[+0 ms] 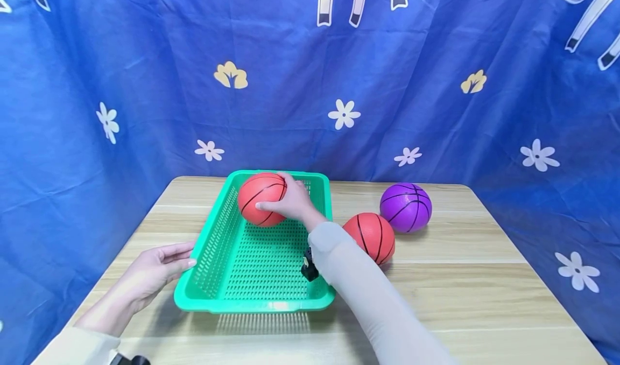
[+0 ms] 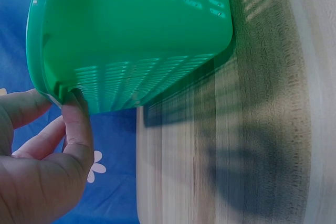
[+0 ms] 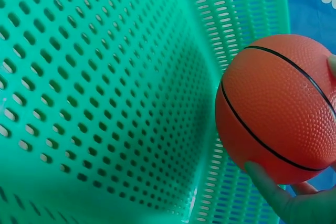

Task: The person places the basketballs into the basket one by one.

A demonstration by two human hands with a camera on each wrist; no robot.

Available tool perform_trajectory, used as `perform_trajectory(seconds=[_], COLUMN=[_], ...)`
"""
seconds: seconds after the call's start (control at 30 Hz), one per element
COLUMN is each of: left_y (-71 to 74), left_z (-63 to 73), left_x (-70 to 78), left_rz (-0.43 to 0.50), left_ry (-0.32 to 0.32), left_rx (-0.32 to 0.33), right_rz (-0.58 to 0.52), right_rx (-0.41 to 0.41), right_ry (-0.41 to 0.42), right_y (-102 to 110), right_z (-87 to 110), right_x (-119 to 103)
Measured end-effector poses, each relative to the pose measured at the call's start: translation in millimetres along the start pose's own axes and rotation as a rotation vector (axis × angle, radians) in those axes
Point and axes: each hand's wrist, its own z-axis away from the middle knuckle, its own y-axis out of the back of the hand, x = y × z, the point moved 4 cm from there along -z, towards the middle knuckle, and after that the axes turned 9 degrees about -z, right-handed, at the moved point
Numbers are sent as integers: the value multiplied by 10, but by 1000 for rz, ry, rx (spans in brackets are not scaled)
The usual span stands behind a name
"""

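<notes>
A red mini basketball [image 1: 261,192] with black lines is in the grip of my right hand [image 1: 294,199], at the far left corner of a green plastic basket [image 1: 256,304]. In the right wrist view, thumb and fingers spread round the ball [image 3: 275,108], close by the perforated wall. My left hand [image 1: 152,268] pinches the basket's left rim; the left wrist view has its fingers [image 2: 77,129] at the lip, against the outer side. A second red basketball [image 1: 375,236] lies just right of the basket, partly hidden behind my right sleeve.
A purple basketball [image 1: 406,207] sits at the back right of the wooden table [image 1: 465,284], beyond the second red ball. Behind the table hangs a blue curtain [image 1: 290,85] with white flowers and animal legs. A small black device [image 1: 309,267] is at my right wrist.
</notes>
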Motion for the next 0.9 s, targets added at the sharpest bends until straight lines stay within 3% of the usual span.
perform_trajectory(seconds=[0.63, 0.9], left_y=[-14, -2], left_z=[-7, 2], left_x=[16, 4], left_rz=[-9, -10], left_ry=[-3, 0], left_rx=[-3, -11], right_rz=[98, 60], right_rx=[-7, -23], right_ry=[-49, -76], right_y=[-116, -124], right_z=[-21, -14], right_x=[104, 91])
